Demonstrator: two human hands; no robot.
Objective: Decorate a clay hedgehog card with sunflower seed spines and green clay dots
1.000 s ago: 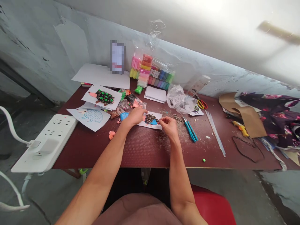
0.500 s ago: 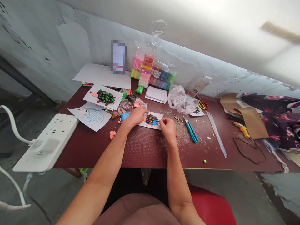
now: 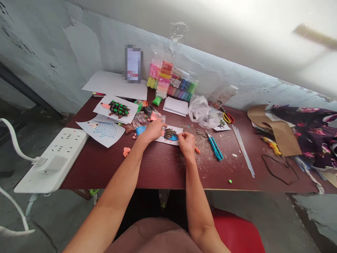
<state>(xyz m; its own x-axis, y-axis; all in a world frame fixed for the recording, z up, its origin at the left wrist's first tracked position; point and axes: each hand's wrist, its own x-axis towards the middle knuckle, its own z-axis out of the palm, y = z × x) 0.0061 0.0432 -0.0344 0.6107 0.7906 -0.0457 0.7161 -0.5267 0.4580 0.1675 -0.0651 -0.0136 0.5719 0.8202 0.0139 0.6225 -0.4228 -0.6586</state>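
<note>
Small white paper card (image 3: 175, 130) lying flat, with a hedgehog on it: dark sunflower seeds (image 3: 170, 133) stuck on in overlapping rows as spines, over a blue clay patch (image 3: 172, 139). Left hand (image 3: 154, 130) is pressed against the card's left end, and right hand (image 3: 186, 144) sits on its lower right corner.

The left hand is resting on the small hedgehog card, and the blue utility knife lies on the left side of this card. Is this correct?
Not quite. The head view shows the blue utility knife on the right side of the small hedgehog card, beyond the right hand. The left hand does rest on the card.
</note>
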